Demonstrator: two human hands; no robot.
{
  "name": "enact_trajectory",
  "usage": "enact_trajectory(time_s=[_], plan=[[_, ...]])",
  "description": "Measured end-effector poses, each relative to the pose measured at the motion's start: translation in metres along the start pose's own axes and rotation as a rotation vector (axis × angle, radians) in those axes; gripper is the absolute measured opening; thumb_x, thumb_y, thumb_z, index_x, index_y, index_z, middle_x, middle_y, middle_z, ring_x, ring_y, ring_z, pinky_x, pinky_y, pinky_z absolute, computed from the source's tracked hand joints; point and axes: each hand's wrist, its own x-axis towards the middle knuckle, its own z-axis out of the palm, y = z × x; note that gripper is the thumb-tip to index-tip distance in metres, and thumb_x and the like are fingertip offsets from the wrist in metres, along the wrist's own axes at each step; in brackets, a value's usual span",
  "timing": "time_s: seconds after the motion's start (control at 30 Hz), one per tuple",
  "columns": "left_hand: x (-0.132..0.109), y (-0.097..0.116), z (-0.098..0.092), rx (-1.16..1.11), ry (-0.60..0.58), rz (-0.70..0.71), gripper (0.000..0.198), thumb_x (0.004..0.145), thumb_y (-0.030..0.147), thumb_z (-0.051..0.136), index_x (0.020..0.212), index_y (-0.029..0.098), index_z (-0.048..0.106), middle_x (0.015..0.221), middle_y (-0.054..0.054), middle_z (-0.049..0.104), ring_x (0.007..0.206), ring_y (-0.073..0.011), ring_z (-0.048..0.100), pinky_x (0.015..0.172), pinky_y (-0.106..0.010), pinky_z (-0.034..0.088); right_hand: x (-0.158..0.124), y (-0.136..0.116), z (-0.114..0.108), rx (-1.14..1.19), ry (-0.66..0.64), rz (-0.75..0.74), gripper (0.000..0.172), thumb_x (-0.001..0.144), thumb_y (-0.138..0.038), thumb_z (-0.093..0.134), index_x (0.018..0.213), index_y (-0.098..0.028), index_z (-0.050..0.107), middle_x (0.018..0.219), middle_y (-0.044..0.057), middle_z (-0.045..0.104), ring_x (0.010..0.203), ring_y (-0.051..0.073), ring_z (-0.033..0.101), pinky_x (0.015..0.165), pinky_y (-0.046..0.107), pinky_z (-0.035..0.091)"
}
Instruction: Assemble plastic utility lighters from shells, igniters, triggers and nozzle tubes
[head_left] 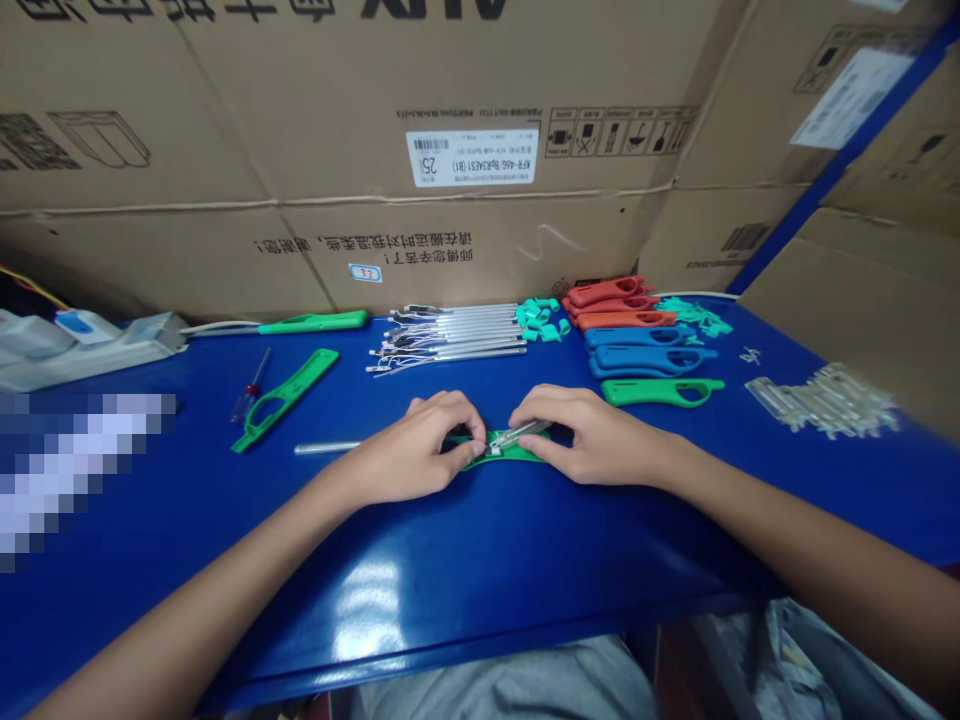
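A green lighter shell half point(510, 450) lies on the blue table in front of me, with a metal lighter tube point(327, 448) jutting out to the left from under my left hand. My left hand point(427, 445) is closed, thumb and index finger pinching at the shell's left part. A small white part point(493, 452) shows beside those fingertips. Between the fingers of my right hand point(585, 435) is a clear plastic fuel tank point(519, 434), held slightly tilted over the shell. My fingers hide part of the shell and whatever lies under them.
Behind lie metal tubes with wires point(480, 335), teal clips point(538, 318), and red, orange, blue and green shells point(652, 360). Clear tanks point(825, 400) are piled right. Left are another green shell half point(292, 390), a screwdriver point(247, 400) and a power strip point(142, 345). Cardboard point(337, 180) stands behind.
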Motion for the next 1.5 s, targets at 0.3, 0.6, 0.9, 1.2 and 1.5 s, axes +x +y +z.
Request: enact_trajectory(time_s=[0.3, 0.6, 0.9, 1.2, 1.5], plan=[[0.0005, 0.0021, 0.0012, -0.035, 0.007, -0.037, 0.014, 0.09, 0.028, 0.048, 0.088, 0.02, 0.06, 0.097, -0.002, 0.063, 0.097, -0.022, 0.056, 0.094, -0.043, 0.033, -0.0004, -0.0038, -0.0014, 0.049, 0.035, -0.026, 0.013, 0.088, -0.013, 0.059, 0.098, -0.014, 0.066, 0.093, 0.006, 0.068, 0.084, 0.016, 0.062, 0.076, 0.029, 0.048], [0.0027, 0.0033, 0.0003, -0.058, 0.008, -0.055, 0.015, 0.091, 0.026, 0.045, 0.088, 0.02, 0.059, 0.097, -0.003, 0.064, 0.097, -0.0216, 0.055, 0.095, -0.043, 0.031, -0.0006, -0.0015, -0.0006, 0.049, 0.017, -0.043, 0.012, 0.089, -0.013, 0.058, 0.099, -0.013, 0.066, 0.095, 0.008, 0.068, 0.087, 0.018, 0.062, 0.079, 0.031, 0.049], [0.0012, 0.0026, 0.0005, -0.041, 0.003, -0.043, 0.014, 0.092, 0.025, 0.046, 0.09, 0.02, 0.059, 0.098, -0.003, 0.063, 0.098, -0.0222, 0.055, 0.097, -0.045, 0.031, -0.0016, -0.0005, -0.0006, 0.041, 0.026, -0.044, 0.011, 0.09, -0.015, 0.059, 0.099, -0.014, 0.066, 0.095, 0.007, 0.067, 0.086, 0.017, 0.061, 0.078, 0.03, 0.048], [0.0, 0.0012, 0.0019, 0.012, 0.03, -0.011, 0.016, 0.087, 0.029, 0.057, 0.1, 0.021, 0.062, 0.102, -0.004, 0.063, 0.099, -0.0235, 0.057, 0.092, -0.041, 0.039, -0.0009, -0.0042, -0.0055, -0.004, -0.015, -0.004, 0.012, 0.092, -0.018, 0.055, 0.097, -0.015, 0.066, 0.092, 0.006, 0.067, 0.082, 0.016, 0.06, 0.074, 0.029, 0.046], [0.0004, 0.002, 0.002, 0.007, 0.01, -0.002, 0.014, 0.088, 0.028, 0.057, 0.098, 0.021, 0.063, 0.103, -0.004, 0.063, 0.101, -0.0232, 0.057, 0.095, -0.043, 0.037, 0.0002, -0.006, -0.0045, -0.016, -0.026, -0.007, 0.013, 0.092, -0.018, 0.055, 0.096, -0.015, 0.067, 0.09, 0.007, 0.067, 0.083, 0.017, 0.061, 0.075, 0.029, 0.046]])
